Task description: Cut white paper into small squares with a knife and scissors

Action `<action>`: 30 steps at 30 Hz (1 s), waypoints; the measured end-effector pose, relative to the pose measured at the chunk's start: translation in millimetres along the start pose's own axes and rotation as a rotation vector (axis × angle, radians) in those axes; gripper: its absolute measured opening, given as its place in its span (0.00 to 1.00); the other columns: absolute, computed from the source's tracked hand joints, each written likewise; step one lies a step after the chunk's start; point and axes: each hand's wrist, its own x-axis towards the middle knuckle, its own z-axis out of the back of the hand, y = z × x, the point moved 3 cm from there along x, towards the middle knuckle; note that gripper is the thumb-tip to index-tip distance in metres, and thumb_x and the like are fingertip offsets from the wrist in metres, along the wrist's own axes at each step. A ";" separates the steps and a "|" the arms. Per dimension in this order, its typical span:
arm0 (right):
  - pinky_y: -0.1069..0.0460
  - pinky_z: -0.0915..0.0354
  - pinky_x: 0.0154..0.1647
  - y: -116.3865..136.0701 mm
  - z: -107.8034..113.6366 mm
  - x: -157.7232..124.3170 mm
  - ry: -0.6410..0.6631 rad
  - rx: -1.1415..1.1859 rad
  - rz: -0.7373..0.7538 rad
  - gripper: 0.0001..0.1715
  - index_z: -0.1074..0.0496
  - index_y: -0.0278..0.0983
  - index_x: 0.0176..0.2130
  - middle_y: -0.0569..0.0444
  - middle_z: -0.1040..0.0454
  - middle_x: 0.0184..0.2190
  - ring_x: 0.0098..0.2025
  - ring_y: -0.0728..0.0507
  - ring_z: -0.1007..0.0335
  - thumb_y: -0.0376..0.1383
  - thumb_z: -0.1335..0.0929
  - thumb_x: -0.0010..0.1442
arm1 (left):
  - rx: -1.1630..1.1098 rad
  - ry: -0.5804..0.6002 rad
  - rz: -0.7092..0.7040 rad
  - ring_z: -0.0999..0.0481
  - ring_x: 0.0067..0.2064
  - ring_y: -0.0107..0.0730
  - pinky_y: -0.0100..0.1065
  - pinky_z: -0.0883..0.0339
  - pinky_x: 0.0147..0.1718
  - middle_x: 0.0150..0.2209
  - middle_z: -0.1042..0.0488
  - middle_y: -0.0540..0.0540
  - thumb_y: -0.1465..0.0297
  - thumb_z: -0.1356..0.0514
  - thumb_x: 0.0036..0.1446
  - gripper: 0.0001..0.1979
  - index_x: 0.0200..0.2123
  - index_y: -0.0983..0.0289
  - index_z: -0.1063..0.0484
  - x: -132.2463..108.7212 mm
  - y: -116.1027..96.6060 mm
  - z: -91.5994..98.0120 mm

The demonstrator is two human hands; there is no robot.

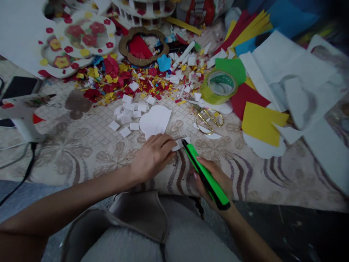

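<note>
My right hand (215,178) is wrapped round a green and black utility knife (205,174), its tip pointing away from me at a small white strip (182,143). With fingers bent and pressed together, my left hand (155,156) holds the near end of that strip on the tablecloth. Just beyond my left fingers lies a white scalloped piece (156,120). Several small white squares (128,114) are gathered to its left. Whether the blade touches the strip is too small to tell.
Gold-handled scissors (208,120) and yellow tape (219,87) lie beyond the knife. A white glue gun (23,116) with its cord stands at left. Coloured scraps (122,78) cover the back, near flower-decorated pieces (81,36). White and coloured sheets (294,72) pile up at right.
</note>
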 end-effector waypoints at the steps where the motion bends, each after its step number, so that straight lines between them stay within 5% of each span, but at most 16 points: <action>1: 0.49 0.25 0.40 -0.7 -0.7 -0.8 0.004 0.003 -0.007 0.24 0.36 0.43 0.56 0.52 0.23 0.41 0.41 0.43 0.23 0.32 0.34 0.60 | -0.003 -0.005 -0.004 0.27 0.43 0.40 0.40 0.29 0.42 0.43 0.27 0.58 0.72 0.42 0.61 0.07 0.43 0.67 0.32 -0.3 0.1 -0.3; 30: 0.53 0.26 0.39 7.0 -2.1 0.6 0.133 -0.019 0.007 0.27 0.38 0.43 0.59 0.51 0.24 0.42 0.41 0.45 0.23 0.31 0.35 0.62 | -0.027 -0.005 0.011 0.28 0.42 0.40 0.40 0.28 0.42 0.40 0.27 0.59 0.74 0.44 0.62 0.06 0.42 0.68 0.31 0.1 -2.1 -3.4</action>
